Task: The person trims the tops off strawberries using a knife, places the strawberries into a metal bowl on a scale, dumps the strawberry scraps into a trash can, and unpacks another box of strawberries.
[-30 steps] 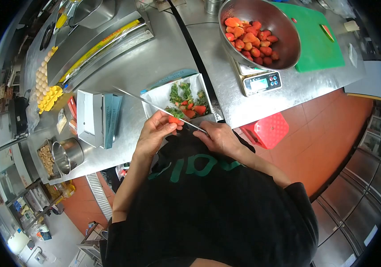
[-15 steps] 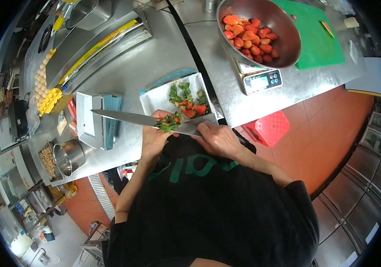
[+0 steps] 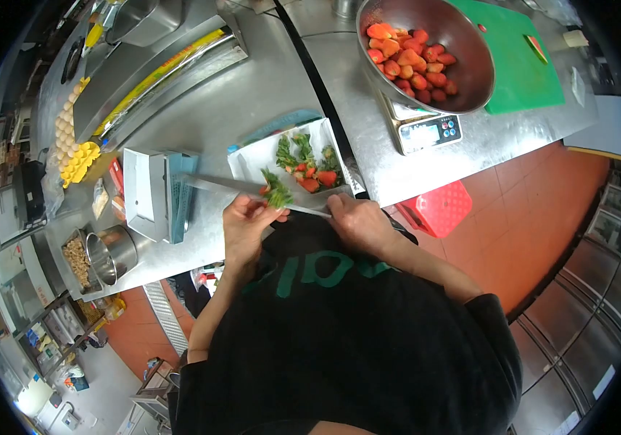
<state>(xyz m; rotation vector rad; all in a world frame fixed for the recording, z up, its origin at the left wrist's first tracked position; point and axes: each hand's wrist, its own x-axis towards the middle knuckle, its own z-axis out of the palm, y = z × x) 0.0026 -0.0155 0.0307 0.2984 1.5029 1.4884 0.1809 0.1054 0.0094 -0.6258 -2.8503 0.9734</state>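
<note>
My right hand (image 3: 359, 221) grips the handle end of a long knife (image 3: 212, 184), its blade pointing left above the near edge of the white box. At the blade's middle is a clump of leafy strawberry tops (image 3: 277, 190), slightly blurred. My left hand (image 3: 246, 226) is curled under the blade, fingertips closed at the lower end of these tops. Just beyond, the white box (image 3: 245, 166) holds several leafy strawberry pieces (image 3: 314, 174) with red flesh.
A metal bowl of strawberries (image 3: 412, 65) stands on a digital scale (image 3: 430, 133). Right of it lies a green cutting board (image 3: 520, 83). Another white box (image 3: 143, 194), metal pots (image 3: 113, 255) and eggs (image 3: 66, 132) are to the left. A red stool (image 3: 437, 210) stands below the counter edge.
The knife has tilted, so its blade shows narrower and blurred. The strawberry tops have shifted slightly up. My left hand has moved a little down and left, away from the blade.
</note>
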